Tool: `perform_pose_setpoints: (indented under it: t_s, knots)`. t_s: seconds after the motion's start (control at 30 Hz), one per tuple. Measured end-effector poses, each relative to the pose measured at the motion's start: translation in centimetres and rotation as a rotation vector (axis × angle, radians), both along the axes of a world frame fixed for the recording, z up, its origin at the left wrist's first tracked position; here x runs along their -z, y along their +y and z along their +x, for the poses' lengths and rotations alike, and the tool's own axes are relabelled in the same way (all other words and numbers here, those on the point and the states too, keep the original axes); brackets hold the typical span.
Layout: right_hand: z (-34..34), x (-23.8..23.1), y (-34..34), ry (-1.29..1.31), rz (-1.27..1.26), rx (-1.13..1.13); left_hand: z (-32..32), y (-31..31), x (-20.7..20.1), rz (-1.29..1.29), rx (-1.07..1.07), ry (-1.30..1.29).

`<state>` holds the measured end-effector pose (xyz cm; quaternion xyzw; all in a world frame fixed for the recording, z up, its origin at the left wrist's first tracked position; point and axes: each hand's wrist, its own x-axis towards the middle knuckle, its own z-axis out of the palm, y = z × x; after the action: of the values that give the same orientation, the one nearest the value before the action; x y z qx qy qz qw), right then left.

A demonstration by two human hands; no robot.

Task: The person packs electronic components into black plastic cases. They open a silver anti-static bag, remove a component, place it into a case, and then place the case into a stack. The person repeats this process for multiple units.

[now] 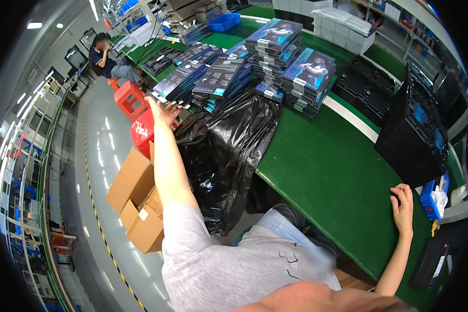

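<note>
My left hand (pixel 164 110) is stretched far forward, its fingers spread and nothing visible in it. It is just below the near end of a pile of flat dark printed boxes (pixel 181 80); whether it touches them I cannot tell. Beside that pile is a second one of similar boxes (pixel 219 78). My right hand (pixel 402 208) rests on the green tabletop (pixel 327 171) at the right, fingers loosely bent and apart, holding nothing. Closest to it are a blue bin (pixel 432 200) with white material inside and a tall stack of black trays (pixel 413 135).
A large black plastic bag (pixel 229 135) hangs over the table's left edge. Taller box stacks (pixel 308 78) stand farther back, near black moulded trays (pixel 366 88). Cardboard boxes (pixel 143 218) and red stools (pixel 130 99) occupy the floor at left. A seated person (pixel 109 60) is beyond.
</note>
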<state>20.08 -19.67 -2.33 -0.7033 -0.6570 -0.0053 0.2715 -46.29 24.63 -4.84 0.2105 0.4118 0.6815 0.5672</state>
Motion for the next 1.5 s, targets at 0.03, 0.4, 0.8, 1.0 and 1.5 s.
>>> perform_pose_setpoints:
  t_s: [0.03,0.4,0.8,1.0,1.5]
  knots:
    - [0.0,0.1,0.1,0.001,0.005,-0.008,-0.4,0.3,-1.0,-0.012,0.058,0.023]
    - [0.2,0.3,0.3,0.039,-0.001,0.007,-0.7,-0.7,-3.5,-0.038,0.178,0.378]
    - [0.2,0.2,0.2,0.048,-0.005,0.012,-1.1,-1.3,-6.3,-0.202,0.271,0.826]
    - [0.2,0.2,0.1,0.081,-0.01,0.025,-2.4,0.1,-8.0,-0.275,0.467,0.713]
    - [0.3,0.7,0.4,0.166,-0.043,0.099,-2.1,3.4,-9.7,-0.443,0.626,0.8]
